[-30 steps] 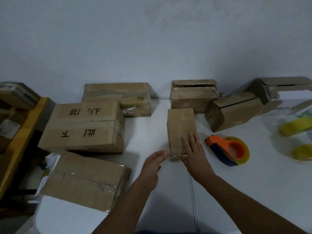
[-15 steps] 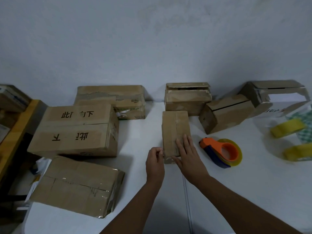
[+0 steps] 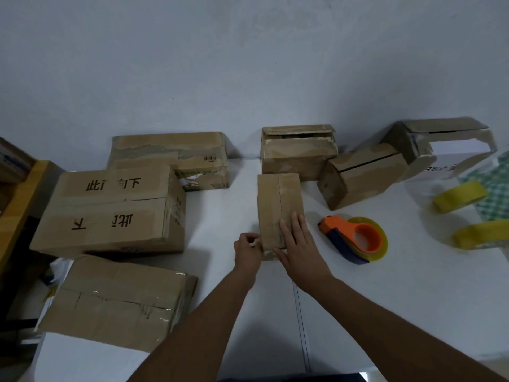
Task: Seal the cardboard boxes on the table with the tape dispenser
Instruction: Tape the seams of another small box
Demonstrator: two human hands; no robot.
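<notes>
A small cardboard box (image 3: 278,199) lies lengthwise in the middle of the white table (image 3: 413,299), a seam running down its top. My right hand (image 3: 298,245) rests flat on the near end of its top, fingers straight. My left hand (image 3: 248,250) is at the box's near left corner, where its curled fingers and thumb pinch the edge. The tape dispenser (image 3: 355,239), orange and dark blue with a yellowish roll, lies on the table just right of the box; neither hand touches it.
Two large boxes (image 3: 110,213) (image 3: 118,301) fill the left side, the near one overhanging the table edge. Several more boxes (image 3: 170,153) (image 3: 297,153) (image 3: 360,175) (image 3: 440,142) line the wall. Two yellow tape rolls (image 3: 460,199) (image 3: 482,234) lie at far right.
My left hand moved in from an open pose beside the box and curled onto its near left corner. My right hand stayed flat on the box top.
</notes>
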